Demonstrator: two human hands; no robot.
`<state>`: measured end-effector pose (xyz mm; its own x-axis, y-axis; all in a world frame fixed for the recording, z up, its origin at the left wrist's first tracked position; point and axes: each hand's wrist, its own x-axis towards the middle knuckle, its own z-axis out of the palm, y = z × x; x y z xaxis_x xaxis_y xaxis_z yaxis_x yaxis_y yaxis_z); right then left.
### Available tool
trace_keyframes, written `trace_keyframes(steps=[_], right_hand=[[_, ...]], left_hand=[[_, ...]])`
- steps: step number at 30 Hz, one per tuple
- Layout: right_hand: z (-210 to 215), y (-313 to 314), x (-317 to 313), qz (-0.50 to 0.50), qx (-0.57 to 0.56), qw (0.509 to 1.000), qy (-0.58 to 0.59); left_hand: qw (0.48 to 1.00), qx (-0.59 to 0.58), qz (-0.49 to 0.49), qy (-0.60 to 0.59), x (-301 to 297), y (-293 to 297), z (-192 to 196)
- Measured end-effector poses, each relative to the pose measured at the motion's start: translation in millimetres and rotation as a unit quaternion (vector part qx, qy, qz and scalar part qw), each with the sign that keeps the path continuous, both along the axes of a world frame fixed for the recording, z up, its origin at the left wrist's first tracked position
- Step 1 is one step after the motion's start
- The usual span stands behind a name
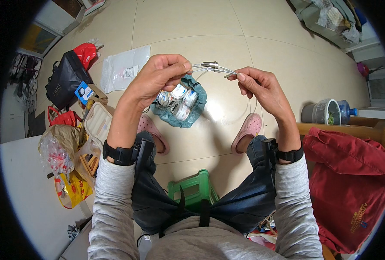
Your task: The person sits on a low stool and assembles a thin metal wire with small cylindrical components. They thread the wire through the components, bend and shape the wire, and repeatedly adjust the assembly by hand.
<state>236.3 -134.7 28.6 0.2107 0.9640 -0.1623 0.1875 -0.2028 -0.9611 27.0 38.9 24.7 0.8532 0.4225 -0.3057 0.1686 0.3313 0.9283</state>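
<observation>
Both hands are raised in front of me over the floor. Between them stretches a thin silvery wire cable [225, 70], looped in a few strands, with a small metal cylinder fitting [210, 64] at its middle. My left hand [164, 73] pinches the cable's left end between thumb and fingers. At the right end, my right hand [261, 86] grips it with thumb and forefinger. A thin loop of the cable hangs below the right hand. Beneath the left hand, an open teal plastic bag [188, 123] on the floor holds several round, white-labelled items [182, 112], partly hidden by the hand.
A green stool [191, 187] stands between my legs, behind pink clogs [249, 130]. Bags, including a black one [64, 82], crowd the left; a white plastic mailer [125, 69] lies nearby. To the right are a red cloth [352, 182] and a grey bucket [322, 112].
</observation>
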Motion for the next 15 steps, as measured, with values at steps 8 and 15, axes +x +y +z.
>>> trace_keyframes(steps=[8, 15], right_hand=[[-1.6, 2.4, -14.8, -0.029, 0.094, 0.994, -0.039], [-6.2, 6.4, -19.7, -0.030, 0.137, 0.971, -0.193]], left_hand=[[0.999, 0.016, -0.007, 0.028, 9.7, -15.8, 0.4], [1.000, -0.006, -0.018, 0.014, 10.6, -16.8, -1.9]])
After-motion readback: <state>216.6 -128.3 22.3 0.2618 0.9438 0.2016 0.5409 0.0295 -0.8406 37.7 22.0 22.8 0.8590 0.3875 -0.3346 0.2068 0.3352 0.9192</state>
